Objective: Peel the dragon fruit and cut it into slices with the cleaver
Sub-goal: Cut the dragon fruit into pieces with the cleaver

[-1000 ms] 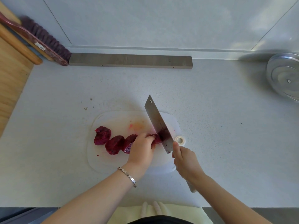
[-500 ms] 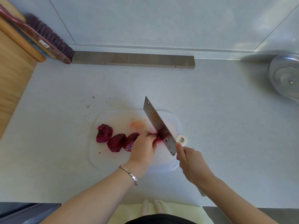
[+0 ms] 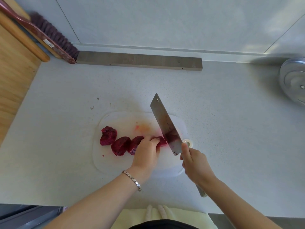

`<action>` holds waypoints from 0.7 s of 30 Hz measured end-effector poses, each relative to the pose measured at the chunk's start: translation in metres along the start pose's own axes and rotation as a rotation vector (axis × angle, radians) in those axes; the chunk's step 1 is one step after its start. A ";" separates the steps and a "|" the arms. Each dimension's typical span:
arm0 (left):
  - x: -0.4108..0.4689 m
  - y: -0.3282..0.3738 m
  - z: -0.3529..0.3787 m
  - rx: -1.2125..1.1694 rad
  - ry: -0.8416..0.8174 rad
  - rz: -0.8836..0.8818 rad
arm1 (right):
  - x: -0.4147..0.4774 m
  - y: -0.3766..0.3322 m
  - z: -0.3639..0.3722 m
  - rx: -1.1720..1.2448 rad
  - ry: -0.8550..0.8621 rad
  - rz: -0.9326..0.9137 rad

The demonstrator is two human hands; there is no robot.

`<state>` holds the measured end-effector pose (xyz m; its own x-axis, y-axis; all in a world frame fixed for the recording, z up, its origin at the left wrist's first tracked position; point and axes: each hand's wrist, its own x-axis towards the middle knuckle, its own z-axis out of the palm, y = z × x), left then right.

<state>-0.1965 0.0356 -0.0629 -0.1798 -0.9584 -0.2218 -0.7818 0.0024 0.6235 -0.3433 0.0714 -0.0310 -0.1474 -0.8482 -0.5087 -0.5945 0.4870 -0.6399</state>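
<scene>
Remaining dragon fruit stub (image 3: 162, 142), cutting board (image 3: 115, 164) right side: left hand (image 3: 145, 156) fingers curled over it; cleaver (image 3: 165, 124), clenched in right hand (image 3: 194, 164), abuts its right face.

Cleaver (image 3: 165, 126) against dragon fruit (image 3: 162, 141) on board (image 3: 115, 162)

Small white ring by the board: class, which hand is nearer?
Right. The right hand, gripping the cleaver, sits beside the ring; the left hand holds magenta fruit farther left.

Magenta dragon fruit (image 3: 122, 145) chunks; white cutting board (image 3: 115, 164); steel-grey cleaver (image 3: 165, 124), juice-stained; speckled grey counter (image 3: 231, 138).
</scene>
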 end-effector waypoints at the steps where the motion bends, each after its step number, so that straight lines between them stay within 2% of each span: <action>1: 0.000 0.000 0.000 0.002 -0.001 -0.003 | -0.003 -0.002 -0.004 0.000 -0.005 -0.013; 13: 0.002 -0.001 0.000 0.015 -0.034 0.005 | -0.007 -0.006 -0.006 -0.177 -0.038 -0.051; 21: 0.001 -0.002 0.001 -0.016 -0.011 0.007 | -0.002 -0.007 0.013 -0.099 -0.030 -0.007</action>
<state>-0.1956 0.0347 -0.0649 -0.1921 -0.9550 -0.2258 -0.7706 0.0044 0.6372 -0.3286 0.0730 -0.0330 -0.1202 -0.8442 -0.5224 -0.6711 0.4569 -0.5838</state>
